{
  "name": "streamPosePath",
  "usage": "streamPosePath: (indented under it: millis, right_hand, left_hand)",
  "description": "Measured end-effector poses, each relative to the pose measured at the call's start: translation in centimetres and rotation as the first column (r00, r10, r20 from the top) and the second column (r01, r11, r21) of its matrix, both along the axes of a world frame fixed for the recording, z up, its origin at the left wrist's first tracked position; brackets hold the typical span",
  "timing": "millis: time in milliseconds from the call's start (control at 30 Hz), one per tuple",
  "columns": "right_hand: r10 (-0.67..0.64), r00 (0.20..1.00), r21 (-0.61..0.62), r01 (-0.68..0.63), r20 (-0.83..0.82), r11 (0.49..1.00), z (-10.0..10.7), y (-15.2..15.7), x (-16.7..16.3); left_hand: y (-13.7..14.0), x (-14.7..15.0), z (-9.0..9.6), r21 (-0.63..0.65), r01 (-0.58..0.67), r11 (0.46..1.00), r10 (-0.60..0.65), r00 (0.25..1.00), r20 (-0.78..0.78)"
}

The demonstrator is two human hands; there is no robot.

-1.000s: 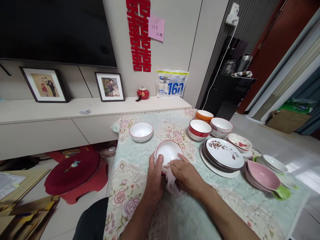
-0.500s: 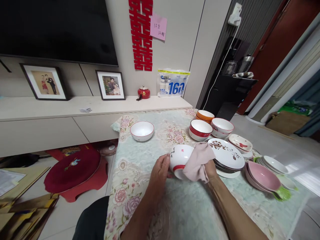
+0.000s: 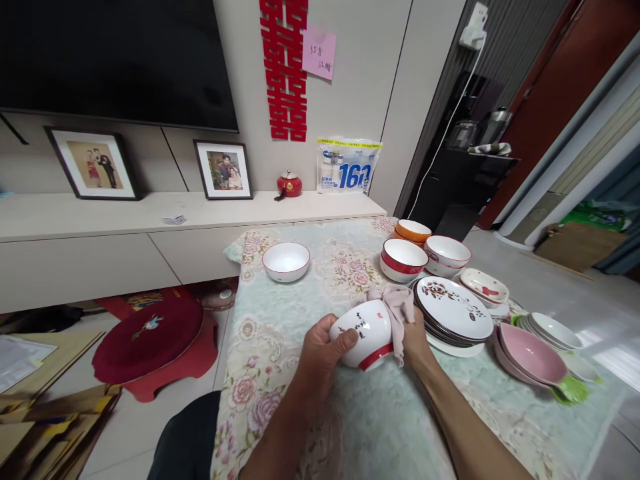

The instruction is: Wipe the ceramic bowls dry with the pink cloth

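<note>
A white bowl (image 3: 367, 333) with dark lettering and a red band round its foot is tipped on its side above the tablecloth (image 3: 370, 413). My left hand (image 3: 327, 347) grips its left edge, thumb pressed on the outer wall. On the bowl's right side, my right hand (image 3: 413, 337) holds a pale pink cloth (image 3: 397, 307) against it; the fingers are partly hidden behind cloth and bowl. Just right of that hand lies a stack of plates (image 3: 455, 307), the top one white with a brown floral pattern. A red-rimmed white bowl (image 3: 286, 260) sits alone at the back left.
Stacked red-and-white bowls (image 3: 404, 259), orange bowls (image 3: 414, 231) and white bowls (image 3: 447, 253) stand at the back right. Pink leaf-shaped dishes (image 3: 533, 353) and small pale bowls (image 3: 555, 330) occupy the right side. A red stool (image 3: 155, 340) is left of the table.
The bowl has turned so its lettering faces me and its foot points lower right. My left thumb now lies across its outside, and the cloth has shifted up to its far right side.
</note>
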State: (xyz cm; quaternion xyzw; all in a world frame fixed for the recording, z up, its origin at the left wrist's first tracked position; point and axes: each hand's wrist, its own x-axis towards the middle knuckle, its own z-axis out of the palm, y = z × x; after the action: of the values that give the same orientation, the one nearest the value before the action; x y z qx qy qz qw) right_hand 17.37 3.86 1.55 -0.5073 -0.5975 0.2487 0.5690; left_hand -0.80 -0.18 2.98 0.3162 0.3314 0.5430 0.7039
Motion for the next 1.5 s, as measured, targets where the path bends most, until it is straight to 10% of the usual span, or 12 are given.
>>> streamPosePath:
  millis: [200, 467, 733, 1033, 1200, 1500]
  right_hand:
    - [0.011, 0.996, 0.214, -0.031, 0.094, 0.976, 1.1, -1.7, -1.3]
    - [0.111, 0.800, 0.402, -0.409, 0.589, 0.819, 3.4, -5.0, -3.7]
    - [-0.138, 0.867, 0.482, -0.128, 0.479, 0.867, 2.7, -5.2, -4.2]
    - [-0.019, 1.000, 0.016, 0.019, 0.020, 1.000, 0.7, -0.3, -0.1]
    - [-0.094, 0.993, 0.084, 0.089, 0.066, 0.993, 0.4, -0.9, -0.3]
    - [0.034, 0.809, 0.432, -0.348, 0.586, 0.832, 2.9, -5.3, -5.2]
  left_hand:
    - [-0.2, 0.6, -0.9, 0.047, -0.109, 0.993, 0.116, 0.976, -0.186]
    - [-0.2, 0.5, 0.9, 0.031, -0.153, 0.988, 0.155, 0.986, -0.068]
    - [-1.1, 1.3, 0.4, -0.036, -0.070, 0.997, 0.069, 0.997, -0.014]
    - [-1.3, 1.7, -0.2, 0.027, -0.103, 0.994, 0.105, 0.991, -0.085]
    - [-1.0, 1.6, -0.9, 0.088, -0.113, 0.990, 0.124, 0.984, -0.128]
    - [-0.8, 1.5, 0.3, 0.166, -0.168, 0.972, 0.206, 0.948, -0.241]
